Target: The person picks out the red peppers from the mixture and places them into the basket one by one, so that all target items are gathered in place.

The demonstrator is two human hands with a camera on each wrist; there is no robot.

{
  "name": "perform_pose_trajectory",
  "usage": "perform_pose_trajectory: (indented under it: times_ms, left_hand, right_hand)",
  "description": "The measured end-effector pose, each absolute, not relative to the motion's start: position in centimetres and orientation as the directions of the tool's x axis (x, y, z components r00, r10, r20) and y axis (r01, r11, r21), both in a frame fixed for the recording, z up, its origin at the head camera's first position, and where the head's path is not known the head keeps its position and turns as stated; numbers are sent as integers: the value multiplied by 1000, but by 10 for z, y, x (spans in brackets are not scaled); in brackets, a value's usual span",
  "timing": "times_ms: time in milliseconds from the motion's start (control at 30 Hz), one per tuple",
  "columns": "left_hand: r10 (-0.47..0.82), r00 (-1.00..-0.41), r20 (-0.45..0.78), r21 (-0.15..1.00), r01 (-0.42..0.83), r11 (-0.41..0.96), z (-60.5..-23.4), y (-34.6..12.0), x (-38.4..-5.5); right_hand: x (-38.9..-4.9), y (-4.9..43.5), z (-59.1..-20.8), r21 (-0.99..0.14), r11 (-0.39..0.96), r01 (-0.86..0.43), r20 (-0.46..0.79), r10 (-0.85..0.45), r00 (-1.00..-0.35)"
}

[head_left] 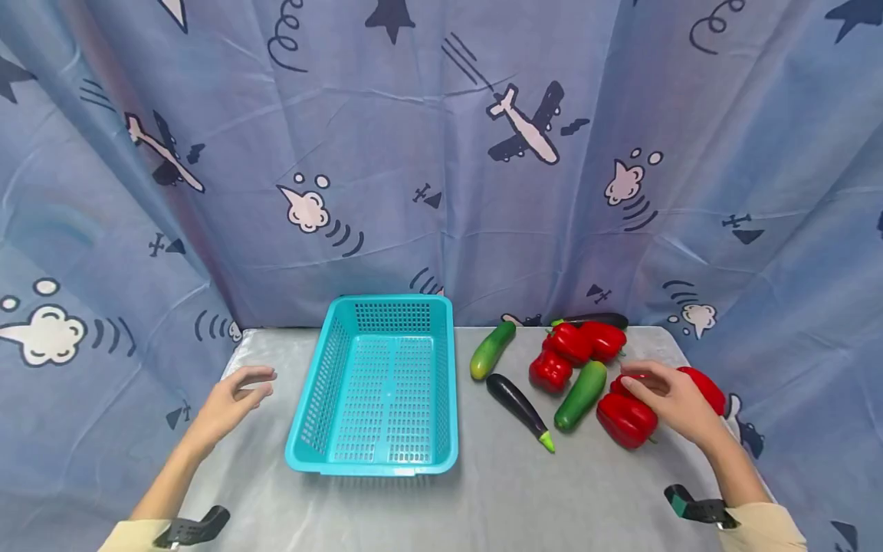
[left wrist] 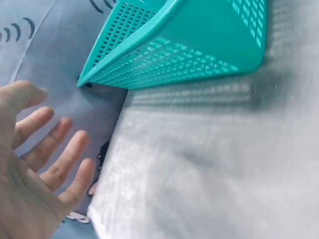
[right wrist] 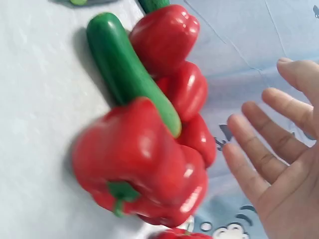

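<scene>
My left hand hovers left of a turquoise plastic basket, its fingers relaxed and apart from the rim. On the right, my right hand hangs above several red bell peppers, fingers loosely bent and holding nothing. The nearest bell pepper lies just left of that hand; another is partly hidden behind it. In the right wrist view, spread fingers stand apart from a bell pepper and a cucumber. The left wrist view shows the left palm with no object in it.
Between basket and peppers lie a cucumber and an eggplant. A second cucumber sits among the peppers, and another eggplant lies behind them. A patterned blue curtain hangs at the back of the grey-white table.
</scene>
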State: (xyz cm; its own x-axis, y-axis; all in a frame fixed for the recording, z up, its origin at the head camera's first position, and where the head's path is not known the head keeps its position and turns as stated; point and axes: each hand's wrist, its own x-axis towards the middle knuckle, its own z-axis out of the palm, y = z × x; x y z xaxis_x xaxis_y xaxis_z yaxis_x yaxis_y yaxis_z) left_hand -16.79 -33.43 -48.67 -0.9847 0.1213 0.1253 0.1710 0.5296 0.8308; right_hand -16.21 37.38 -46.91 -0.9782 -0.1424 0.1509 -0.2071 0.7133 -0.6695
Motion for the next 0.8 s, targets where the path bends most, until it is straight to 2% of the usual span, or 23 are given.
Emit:
perform_pose_trajectory:
  times_ms: [133,267,533,800]
  left_hand:
    - [88,-988,124,905,149,397,-496,-327,-165]
    - [82,-987,137,928,157,339,-504,-317,-169]
    - [128,-971,203,910,235,342,-514,-304,-182]
    - [147,-970,194,902,235,363,-519,-299,-188]
  right_hand:
    - [-159,372,-483,-751,623,-218,191,-111,-975]
    - [-158,370,-491,-794,560,-236,229,-83,-970]
    - [-160,364,-493,-827,518,-218,222,-56,-973]
    - [-162,375,-498,-848,484,-218,226,-43,-973]
